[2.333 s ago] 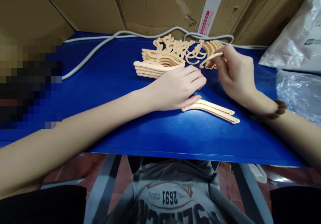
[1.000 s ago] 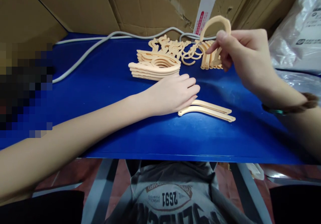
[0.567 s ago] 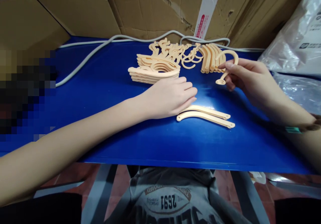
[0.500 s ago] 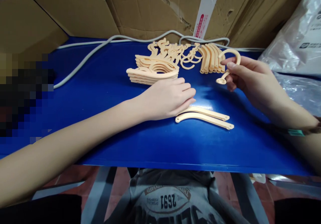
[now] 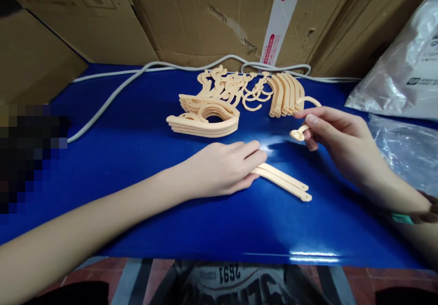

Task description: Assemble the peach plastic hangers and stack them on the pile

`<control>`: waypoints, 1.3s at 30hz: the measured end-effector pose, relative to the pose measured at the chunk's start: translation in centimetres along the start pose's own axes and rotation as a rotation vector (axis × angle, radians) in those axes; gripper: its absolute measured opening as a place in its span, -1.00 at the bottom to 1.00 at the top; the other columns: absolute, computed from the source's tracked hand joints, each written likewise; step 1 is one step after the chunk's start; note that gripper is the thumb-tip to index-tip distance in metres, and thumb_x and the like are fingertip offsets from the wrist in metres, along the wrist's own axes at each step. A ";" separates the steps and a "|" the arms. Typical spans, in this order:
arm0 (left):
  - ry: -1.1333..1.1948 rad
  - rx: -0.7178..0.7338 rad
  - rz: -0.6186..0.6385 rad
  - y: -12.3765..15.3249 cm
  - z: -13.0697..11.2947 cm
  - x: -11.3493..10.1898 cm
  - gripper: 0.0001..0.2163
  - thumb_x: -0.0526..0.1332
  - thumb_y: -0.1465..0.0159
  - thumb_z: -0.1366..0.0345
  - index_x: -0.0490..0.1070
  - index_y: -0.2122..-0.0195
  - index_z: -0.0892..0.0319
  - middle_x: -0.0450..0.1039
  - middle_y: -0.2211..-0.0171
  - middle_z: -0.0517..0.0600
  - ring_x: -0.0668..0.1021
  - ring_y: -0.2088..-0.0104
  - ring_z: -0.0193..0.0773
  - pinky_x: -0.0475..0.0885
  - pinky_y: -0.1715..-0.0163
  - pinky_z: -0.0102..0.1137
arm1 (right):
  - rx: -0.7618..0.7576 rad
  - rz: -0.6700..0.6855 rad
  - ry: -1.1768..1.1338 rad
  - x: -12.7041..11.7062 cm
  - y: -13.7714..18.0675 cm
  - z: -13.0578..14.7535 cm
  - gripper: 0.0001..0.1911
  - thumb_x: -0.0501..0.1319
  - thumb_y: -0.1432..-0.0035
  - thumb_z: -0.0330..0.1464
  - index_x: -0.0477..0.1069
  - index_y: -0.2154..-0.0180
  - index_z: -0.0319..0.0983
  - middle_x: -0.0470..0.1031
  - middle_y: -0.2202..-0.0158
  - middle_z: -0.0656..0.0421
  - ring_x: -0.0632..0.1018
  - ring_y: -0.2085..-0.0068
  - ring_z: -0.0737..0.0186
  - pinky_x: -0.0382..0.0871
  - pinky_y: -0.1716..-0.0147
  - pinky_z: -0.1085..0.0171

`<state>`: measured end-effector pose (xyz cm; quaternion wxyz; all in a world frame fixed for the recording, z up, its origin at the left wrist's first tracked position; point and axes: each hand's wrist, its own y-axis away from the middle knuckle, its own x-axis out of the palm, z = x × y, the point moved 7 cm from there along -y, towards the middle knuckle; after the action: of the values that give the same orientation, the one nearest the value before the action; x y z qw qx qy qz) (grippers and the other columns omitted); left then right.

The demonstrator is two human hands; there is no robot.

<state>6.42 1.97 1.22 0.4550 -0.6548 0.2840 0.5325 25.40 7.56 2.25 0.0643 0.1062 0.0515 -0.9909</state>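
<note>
Near the stacked hanger pieces [image 5: 203,129], the left hand [image 5: 231,168] has just closed on two hanger arms [image 5: 282,184] over the blue table [image 5: 205,232]; now both hands hold parts, a hanger hook [image 5: 297,135] being pinched in the right hand [image 5: 342,141].

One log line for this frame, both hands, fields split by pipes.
left hand: gripping two curved strips | right hand: pinching hook | blue table, beyond hands: stacked pieces, loose hooks
</note>
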 end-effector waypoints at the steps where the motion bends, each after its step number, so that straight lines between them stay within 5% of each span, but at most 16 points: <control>1: -0.006 -0.021 -0.007 0.0 0.1 0.1 -0.93 0.11 -0.47 0.31 0.32 0.12 0.19 0.50 0.15 0.01 0.59 0.27 -0.22 0.36 0.43 -0.35 | 0.010 0.011 0.029 0.1 0.2 0.0 -0.81 0.37 -0.27 -0.21 0.66 0.15 -0.15 0.50 0.47 0.25 0.42 0.48 0.41 0.28 0.45 0.34; 9: 0.089 -0.073 -0.009 -0.1 0.3 0.2 -0.90 0.08 -0.50 0.32 0.34 0.14 0.20 0.50 0.09 0.04 0.60 0.21 -0.21 0.47 0.30 -0.36 | -0.053 0.137 0.277 1.2 1.0 0.6 -0.79 0.30 -0.32 -0.16 0.66 0.14 -0.09 0.58 0.44 0.24 0.49 0.46 0.35 0.34 0.46 0.34; 18: 0.069 -0.052 0.003 0.0 -0.1 0.4 -0.89 0.09 -0.47 0.30 0.37 0.17 0.16 0.53 0.02 0.02 0.59 0.24 -0.22 0.44 0.39 -0.35 | -0.106 0.208 0.371 1.9 1.8 0.5 -0.80 0.25 -0.37 -0.19 0.65 0.13 -0.05 0.62 0.38 0.24 0.56 0.42 0.34 0.39 0.42 0.35; 25: -0.033 -0.056 -0.129 0.4 0.1 -0.3 -0.80 0.04 -0.52 0.27 0.39 0.11 0.25 0.53 -0.13 0.09 0.61 0.11 -0.18 0.46 0.28 -0.32 | 0.016 0.047 0.179 0.9 1.8 0.0 -0.81 0.32 -0.30 -0.14 0.66 0.16 -0.03 0.56 0.43 0.26 0.50 0.45 0.35 0.40 0.44 0.35; 29: 0.024 -0.059 -0.186 0.3 0.7 -0.7 -0.75 0.02 -0.56 0.23 0.40 0.15 0.25 0.58 0.03 0.08 0.61 0.18 -0.20 0.44 0.29 -0.35 | 0.111 -0.040 0.064 0.6 2.7 0.1 -0.81 0.35 -0.26 -0.12 0.66 0.18 -0.02 0.54 0.43 0.24 0.49 0.43 0.32 0.41 0.42 0.33; 33: 0.499 -0.168 -0.227 0.2 1.8 -1.4 -0.80 0.15 -0.53 0.22 0.39 0.18 0.23 0.50 0.26 -0.03 0.55 0.29 -0.34 0.42 0.29 -0.46 | 0.177 -0.025 0.053 1.1 3.9 0.8 -0.79 0.34 -0.27 -0.10 0.67 0.17 -0.02 0.56 0.44 0.23 0.54 0.40 0.29 0.47 0.37 0.34; 39: 1.432 -0.511 -0.252 0.5 3.3 -0.5 -0.82 0.41 -0.34 0.25 0.43 0.22 0.16 0.50 0.28 -0.12 0.53 0.31 -0.45 0.44 0.31 -0.60 | 0.085 0.030 0.220 2.0 4.4 2.0 -0.82 0.29 -0.32 -0.14 0.67 0.13 0.10 0.67 0.36 0.29 0.62 0.36 0.30 0.52 0.31 0.39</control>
<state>4.44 4.66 1.46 0.0522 -0.9519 0.3006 -0.0278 23.63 2.73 3.40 0.0685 0.2179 0.0144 -0.9735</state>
